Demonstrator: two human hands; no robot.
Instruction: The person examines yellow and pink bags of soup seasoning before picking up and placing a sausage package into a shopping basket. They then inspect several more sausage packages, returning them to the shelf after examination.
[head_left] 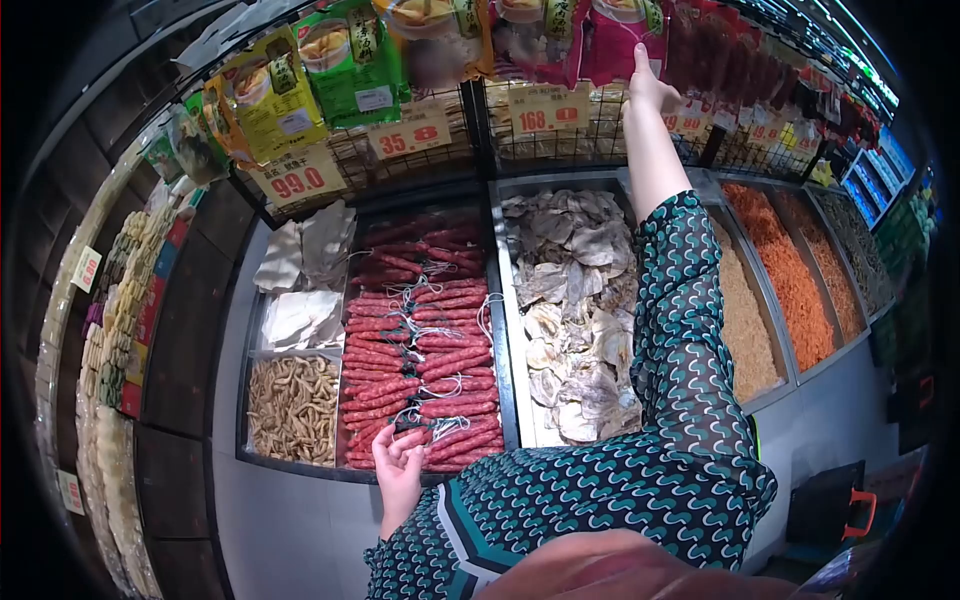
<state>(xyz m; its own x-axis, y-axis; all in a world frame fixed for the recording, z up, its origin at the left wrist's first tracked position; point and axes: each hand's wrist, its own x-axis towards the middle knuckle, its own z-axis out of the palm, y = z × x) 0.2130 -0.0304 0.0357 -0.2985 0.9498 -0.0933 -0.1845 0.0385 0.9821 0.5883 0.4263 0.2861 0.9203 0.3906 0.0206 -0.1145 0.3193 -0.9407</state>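
Note:
Stretched far forward, my right hand is at the lower edge of a pink packet on the hanging rack. Its thumb lies up against the packet's front, and the other fingers curl in at the bottom corner, partly hidden. Low in front of me, my left hand holds nothing, its fingers loosely bent and apart. It hovers over the near end of a bin of red sausages, which are tied in bundles with white string.
Yellow and green packets hang above price cards. Right of the sausages lie flat dried fish; on the left are pale dried strips. Orange dried goods fill a bin beyond my right arm. Stacked packs line the left shelf.

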